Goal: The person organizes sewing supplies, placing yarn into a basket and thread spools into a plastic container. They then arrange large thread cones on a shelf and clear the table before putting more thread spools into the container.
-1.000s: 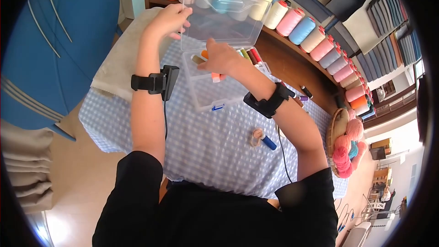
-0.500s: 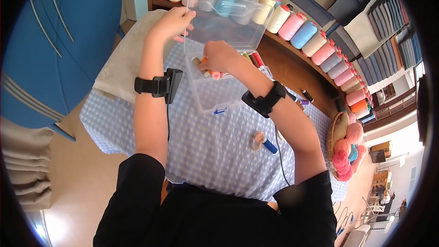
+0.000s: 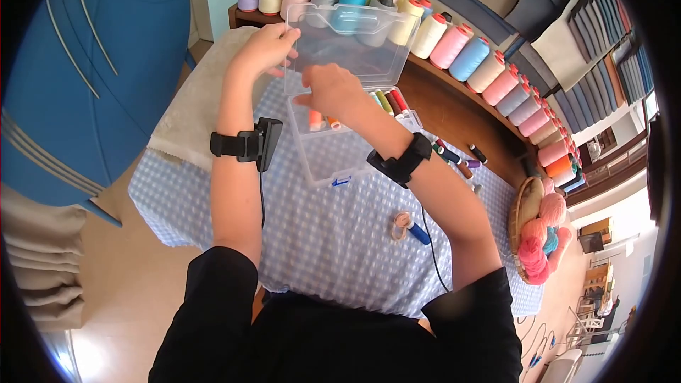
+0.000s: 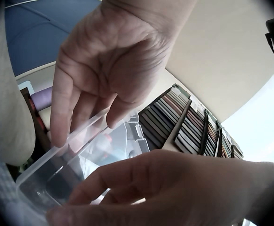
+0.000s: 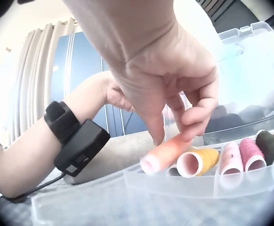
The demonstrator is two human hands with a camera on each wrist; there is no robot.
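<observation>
A clear plastic box [image 3: 306, 159] sits on the checked cloth, its transparent lid [image 3: 340, 53] raised. At the lid's left edge, my left hand [image 3: 264, 50] has its thumb and fingers on either side of the rim, as the left wrist view also shows for the left hand [image 4: 109, 61]. Over the box's back-left compartment is my right hand [image 3: 337, 92]. In the right wrist view, the thumb and fingertips of my right hand [image 5: 174, 80] pinch an orange spool [image 5: 165, 154], tilted beside a yellow spool [image 5: 200, 161]. Pink spools [image 5: 252, 153] and a dark green spool [image 5: 270, 147] lie farther right.
Large thread cones [image 3: 450, 46] line the shelf behind. Small spools [image 3: 454, 156] lie right of the box. A blue spool [image 3: 419, 233] and a pale coiled band [image 3: 401, 226] rest nearer the front. A yarn basket [image 3: 516, 230] stands at the right; beige fabric [image 3: 188, 113] lies left.
Within the box area, my right hand has shifted left and its thumb now points out to the left. My left hand remains at the lid's edge. The head view has tilted slightly.
</observation>
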